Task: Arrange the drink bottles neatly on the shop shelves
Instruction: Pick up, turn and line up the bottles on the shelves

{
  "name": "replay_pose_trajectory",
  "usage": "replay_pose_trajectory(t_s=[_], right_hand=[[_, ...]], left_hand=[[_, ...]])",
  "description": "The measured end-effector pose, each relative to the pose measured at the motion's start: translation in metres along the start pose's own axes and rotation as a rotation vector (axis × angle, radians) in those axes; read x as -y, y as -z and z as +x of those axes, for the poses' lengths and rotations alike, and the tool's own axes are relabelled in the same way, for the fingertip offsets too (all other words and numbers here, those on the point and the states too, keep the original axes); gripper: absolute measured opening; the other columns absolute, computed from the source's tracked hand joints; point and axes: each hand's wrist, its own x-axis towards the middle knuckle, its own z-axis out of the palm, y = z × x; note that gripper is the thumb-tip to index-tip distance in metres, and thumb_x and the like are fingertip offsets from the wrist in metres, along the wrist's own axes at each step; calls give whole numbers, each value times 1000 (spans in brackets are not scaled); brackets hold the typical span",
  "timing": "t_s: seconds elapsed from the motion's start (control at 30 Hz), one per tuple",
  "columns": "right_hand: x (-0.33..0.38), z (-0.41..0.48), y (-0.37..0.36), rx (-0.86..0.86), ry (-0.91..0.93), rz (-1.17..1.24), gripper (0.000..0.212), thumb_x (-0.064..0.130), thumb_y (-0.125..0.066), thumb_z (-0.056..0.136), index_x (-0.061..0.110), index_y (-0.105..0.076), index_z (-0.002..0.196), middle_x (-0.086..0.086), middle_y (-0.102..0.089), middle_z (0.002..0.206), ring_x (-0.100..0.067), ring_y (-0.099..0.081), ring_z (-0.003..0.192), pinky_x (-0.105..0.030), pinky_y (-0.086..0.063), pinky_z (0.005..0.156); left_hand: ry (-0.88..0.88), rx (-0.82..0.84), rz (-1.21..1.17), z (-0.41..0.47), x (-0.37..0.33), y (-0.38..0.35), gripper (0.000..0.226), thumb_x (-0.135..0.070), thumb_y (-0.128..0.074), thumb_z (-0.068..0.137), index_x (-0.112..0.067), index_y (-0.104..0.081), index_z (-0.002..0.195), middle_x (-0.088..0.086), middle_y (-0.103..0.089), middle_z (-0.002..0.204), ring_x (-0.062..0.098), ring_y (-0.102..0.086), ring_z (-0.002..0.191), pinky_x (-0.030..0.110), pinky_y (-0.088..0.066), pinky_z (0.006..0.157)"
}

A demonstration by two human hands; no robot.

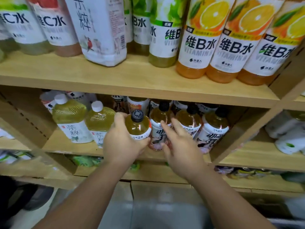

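My left hand grips a black-capped tea bottle with a white label, held at the front of the middle shelf. Just right of it stands a row of the same black-capped tea bottles. My right hand hovers with fingers spread in front of the nearest of them, holding nothing. Left of my left hand stand two white-capped green tea bottles.
The top shelf carries orange vitamin water bottles, green ones, a leaning white tea bottle and vitamin C bottles at left. A wooden divider bounds the compartment on the right. Cardboard boxes sit below.
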Motion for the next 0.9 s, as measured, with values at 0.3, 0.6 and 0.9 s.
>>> replay_pose_trajectory(t_s=[0.3,0.6,0.9], right_hand=[[-1,-3,-1,5,-52,2,73,32,-55,102,43,-12,160,10,4,171,-17,-45,140,-32,-47,102],[0,-6,-8,9,-104,15,78,37,-59,101,47,-8,160,17,12,169,-16,-63,115,-35,-56,88],[3,-4,-10,26,-118,-34,80,43,-60,99,43,-9,161,16,15,169,-11,-66,100,-36,-57,83]], left_hand=[[13,134,-36,46,11,-19,71,-31,-94,68,-15,-46,118,9,-62,111,28,-63,97,36,-52,73],[-58,278,-141,63,21,-16,71,-7,-85,74,-19,-44,131,8,-68,103,24,-66,84,35,-56,69],[-97,246,-29,43,21,-16,92,-20,-81,84,-17,-24,157,13,-43,143,29,-49,131,33,-46,99]])
